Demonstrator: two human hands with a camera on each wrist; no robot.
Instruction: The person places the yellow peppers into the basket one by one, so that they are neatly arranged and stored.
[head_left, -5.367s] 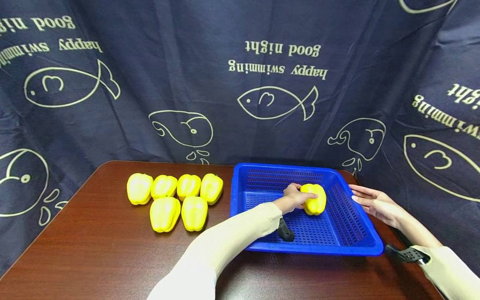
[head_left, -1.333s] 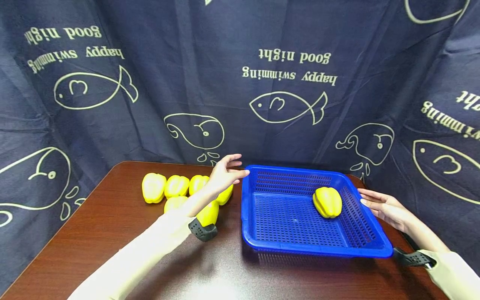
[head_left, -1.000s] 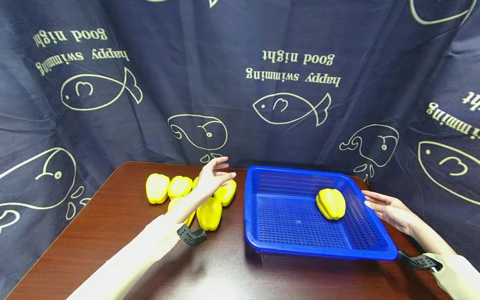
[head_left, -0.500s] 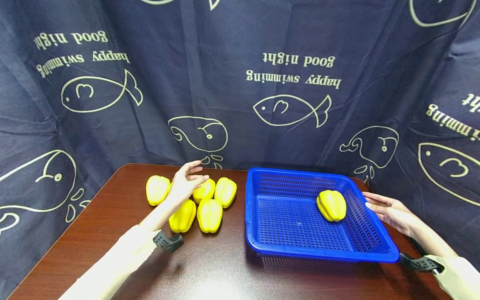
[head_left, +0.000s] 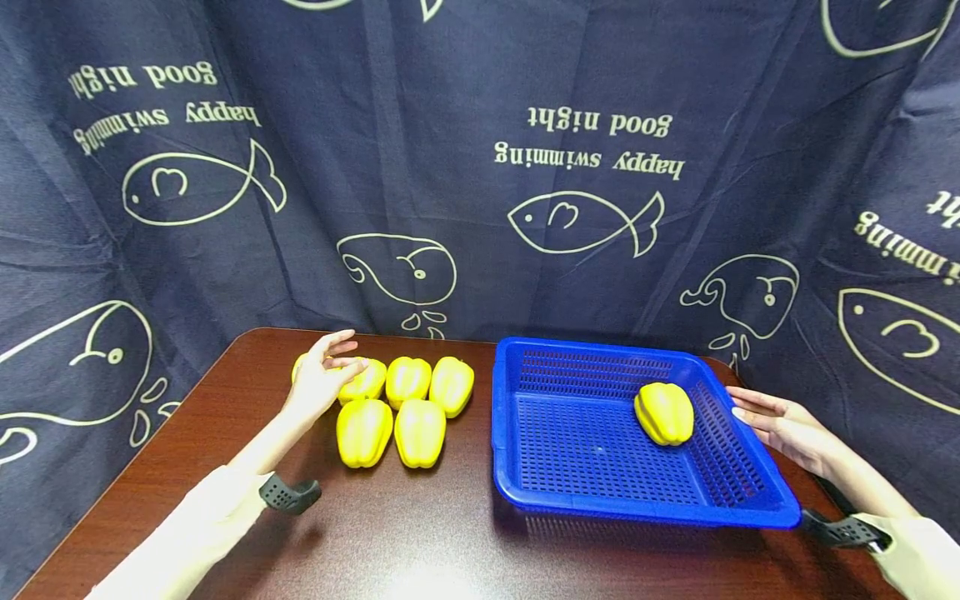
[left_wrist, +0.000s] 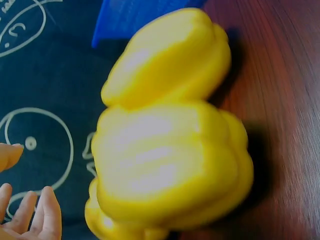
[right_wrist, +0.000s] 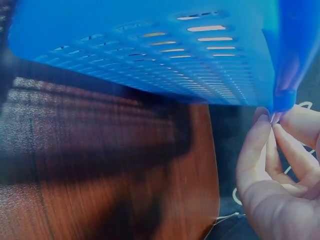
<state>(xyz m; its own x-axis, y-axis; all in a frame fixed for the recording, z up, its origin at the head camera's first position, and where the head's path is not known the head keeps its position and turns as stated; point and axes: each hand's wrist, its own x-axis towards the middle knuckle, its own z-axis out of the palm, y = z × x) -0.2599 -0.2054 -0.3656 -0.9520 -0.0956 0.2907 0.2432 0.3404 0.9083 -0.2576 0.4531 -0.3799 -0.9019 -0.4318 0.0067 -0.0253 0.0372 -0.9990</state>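
Dark cloth [head_left: 480, 292] is hanging behind the table [head_left: 360, 533]. The left hand [head_left: 318, 382] is hovering, loose and empty, by the far-left yellow peppers [head_left: 364, 433]; the right hand [head_left: 783, 429] is pinching the blue basket's [head_left: 645, 507] right rim. One pepper [head_left: 665, 414] is lying inside; six are remaining outside, left.

Free surface [head_left: 468, 471] runs between the clustered yellow peppers [head_left: 373, 427] and the blue basket [head_left: 637, 506], which blocks low passage rightward.

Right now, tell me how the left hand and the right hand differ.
The left hand is empty; the right hand holds the basket by its rim. The left hand is near the yellow peppers on the table; the right hand is across the basket from them. Both have dark wrist straps.
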